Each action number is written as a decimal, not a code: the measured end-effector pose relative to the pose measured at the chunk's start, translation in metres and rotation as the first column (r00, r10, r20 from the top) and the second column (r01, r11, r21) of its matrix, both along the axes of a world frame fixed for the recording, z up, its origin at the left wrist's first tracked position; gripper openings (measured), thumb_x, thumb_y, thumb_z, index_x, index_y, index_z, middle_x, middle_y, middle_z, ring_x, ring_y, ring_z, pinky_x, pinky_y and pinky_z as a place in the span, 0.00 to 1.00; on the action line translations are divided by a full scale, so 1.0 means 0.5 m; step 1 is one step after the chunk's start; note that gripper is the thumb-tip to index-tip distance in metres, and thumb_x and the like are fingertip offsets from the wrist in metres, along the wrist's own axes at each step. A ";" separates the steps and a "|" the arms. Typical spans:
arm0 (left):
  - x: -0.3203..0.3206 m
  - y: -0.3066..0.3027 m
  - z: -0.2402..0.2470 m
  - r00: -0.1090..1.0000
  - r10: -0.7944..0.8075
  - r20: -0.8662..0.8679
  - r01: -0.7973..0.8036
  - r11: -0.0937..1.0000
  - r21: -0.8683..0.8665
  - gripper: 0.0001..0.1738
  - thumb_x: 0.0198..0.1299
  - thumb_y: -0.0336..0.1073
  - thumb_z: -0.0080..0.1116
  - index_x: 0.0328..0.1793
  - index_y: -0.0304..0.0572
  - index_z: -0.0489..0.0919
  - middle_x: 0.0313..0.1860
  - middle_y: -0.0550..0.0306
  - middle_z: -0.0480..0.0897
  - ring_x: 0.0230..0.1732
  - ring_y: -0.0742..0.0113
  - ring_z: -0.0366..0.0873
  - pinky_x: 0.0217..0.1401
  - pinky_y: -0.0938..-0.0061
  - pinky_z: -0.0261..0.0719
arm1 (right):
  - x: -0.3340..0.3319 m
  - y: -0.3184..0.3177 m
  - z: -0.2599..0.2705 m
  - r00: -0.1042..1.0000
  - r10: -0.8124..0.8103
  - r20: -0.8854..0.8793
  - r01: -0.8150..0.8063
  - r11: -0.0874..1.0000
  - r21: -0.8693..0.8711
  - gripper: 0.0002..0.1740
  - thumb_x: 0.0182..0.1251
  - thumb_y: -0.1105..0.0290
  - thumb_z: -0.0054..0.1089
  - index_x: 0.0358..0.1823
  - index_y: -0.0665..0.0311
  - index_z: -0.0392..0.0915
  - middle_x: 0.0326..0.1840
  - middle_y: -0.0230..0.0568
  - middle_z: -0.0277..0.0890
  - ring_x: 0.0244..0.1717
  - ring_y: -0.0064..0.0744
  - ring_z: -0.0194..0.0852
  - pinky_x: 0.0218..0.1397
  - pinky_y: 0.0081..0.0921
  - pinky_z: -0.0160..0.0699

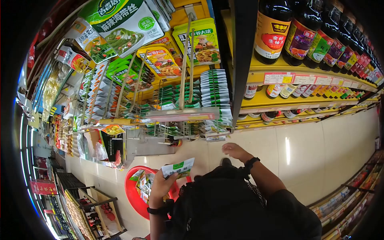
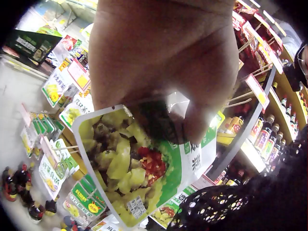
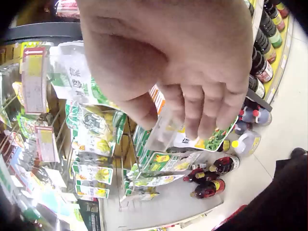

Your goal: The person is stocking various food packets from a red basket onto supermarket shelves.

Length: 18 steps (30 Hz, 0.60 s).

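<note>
My left hand (image 1: pixel 161 187) grips a green-and-white packet of pickled vegetables (image 1: pixel 185 165) by one edge, above a red basket (image 1: pixel 129 188). Up close in the left wrist view, the packet's printed front (image 2: pixel 122 166) shows yellow-green vegetable pieces and chopped red chilli; the fingers cover part of it. Several other packets (image 1: pixel 143 188) lie inside the basket. My right hand (image 1: pixel 237 152) is held out over the floor with relaxed, slightly bent fingers and nothing in them. In the right wrist view, its fingers overlap hanging packets on the rack behind.
A rack of hanging food packets (image 1: pixel 200 44) stands ahead, its metal hooks (image 1: pixel 184 68) and price-tag strip (image 1: pixel 184 115) jutting toward me. Shelves of dark sauce bottles (image 1: pixel 273 36) line the right. Small bottles (image 3: pixel 211 187) stand low beneath the rack. Tiled floor (image 1: pixel 300 148) spreads to the right.
</note>
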State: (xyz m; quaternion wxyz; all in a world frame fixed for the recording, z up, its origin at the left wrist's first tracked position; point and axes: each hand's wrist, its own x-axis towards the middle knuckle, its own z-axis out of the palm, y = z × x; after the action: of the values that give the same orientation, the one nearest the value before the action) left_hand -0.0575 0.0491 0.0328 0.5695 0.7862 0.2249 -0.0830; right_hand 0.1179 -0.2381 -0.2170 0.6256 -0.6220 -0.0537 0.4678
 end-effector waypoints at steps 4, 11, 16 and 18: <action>0.027 -0.010 -0.004 0.999 -0.024 -0.048 0.025 0.999 0.026 0.13 0.63 0.29 0.62 0.52 0.32 0.79 0.44 0.57 0.85 0.45 0.73 0.79 0.50 0.74 0.77 | -0.026 0.030 0.095 0.967 0.235 0.093 -0.250 0.942 0.223 0.25 0.71 0.67 0.61 0.66 0.64 0.70 0.57 0.36 0.77 0.56 0.25 0.73 0.61 0.25 0.72; 0.099 -0.050 0.017 0.963 -0.269 -0.005 0.268 0.958 0.099 0.15 0.63 0.30 0.63 0.53 0.29 0.78 0.42 0.50 0.85 0.43 0.67 0.82 0.47 0.71 0.78 | -0.017 0.100 0.313 0.895 0.316 0.315 -0.432 0.792 0.432 0.30 0.72 0.66 0.61 0.72 0.65 0.65 0.68 0.40 0.71 0.64 0.26 0.68 0.67 0.27 0.68; 0.117 -0.068 0.029 0.919 -0.393 -0.013 0.391 0.907 0.156 0.16 0.65 0.30 0.60 0.56 0.30 0.77 0.46 0.44 0.84 0.47 0.60 0.83 0.50 0.69 0.79 | -0.029 0.104 0.281 0.908 0.297 0.295 -0.390 0.855 0.341 0.27 0.71 0.68 0.63 0.68 0.66 0.68 0.61 0.38 0.77 0.59 0.26 0.72 0.64 0.28 0.71; 0.116 -0.066 0.021 0.916 -0.400 0.032 0.391 0.907 0.154 0.15 0.66 0.29 0.58 0.58 0.32 0.76 0.49 0.46 0.84 0.50 0.62 0.83 0.53 0.70 0.79 | -0.029 0.090 0.264 0.938 0.248 0.241 -0.324 0.873 0.365 0.26 0.70 0.68 0.63 0.67 0.67 0.70 0.59 0.37 0.79 0.57 0.26 0.74 0.63 0.27 0.72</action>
State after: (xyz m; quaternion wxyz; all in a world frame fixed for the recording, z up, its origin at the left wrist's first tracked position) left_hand 0.0006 0.0163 0.0431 0.4890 0.8569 0.0483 -0.1555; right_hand 0.1033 -0.1930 -0.0851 0.6551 -0.5071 -0.2980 0.4742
